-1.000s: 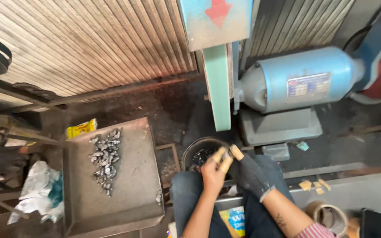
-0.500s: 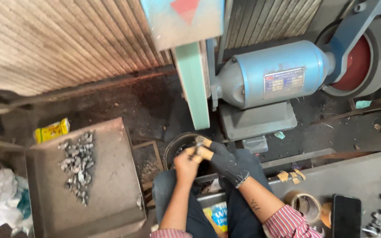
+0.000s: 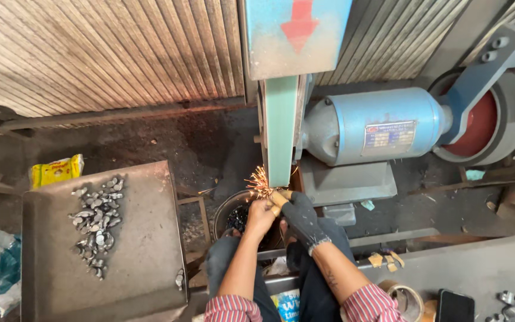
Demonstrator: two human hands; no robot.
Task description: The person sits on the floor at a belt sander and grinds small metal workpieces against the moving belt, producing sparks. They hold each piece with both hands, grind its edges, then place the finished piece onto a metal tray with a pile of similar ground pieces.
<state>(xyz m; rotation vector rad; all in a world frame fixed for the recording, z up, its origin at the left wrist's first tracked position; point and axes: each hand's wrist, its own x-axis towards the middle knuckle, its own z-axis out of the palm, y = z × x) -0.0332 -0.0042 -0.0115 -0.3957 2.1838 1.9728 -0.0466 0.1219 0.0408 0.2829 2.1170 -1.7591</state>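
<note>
My bare left hand point(image 3: 260, 218) and my right hand point(image 3: 298, 213), in a dark glove with tan fingertips, together pinch a small metal piece and press it against the lower end of the green grinding belt point(image 3: 281, 128). Orange sparks point(image 3: 258, 182) fly from the contact point to the left. The piece itself is mostly hidden by my fingers. A dark round bucket point(image 3: 233, 216) with small metal parts stands just below my hands, between my knees.
A blue motor point(image 3: 372, 126) with a red wheel point(image 3: 479, 124) sits right of the belt. A grey metal tray point(image 3: 144, 250) at left carries several small shiny metal pieces point(image 3: 97, 222). A yellow packet point(image 3: 56, 170), a tape roll point(image 3: 405, 297) and a phone point(image 3: 455, 306) lie around.
My hands have risen from over the bucket to the belt's lower end, and sparks now fly. The view has shifted, so the machine sits more to the right.
</note>
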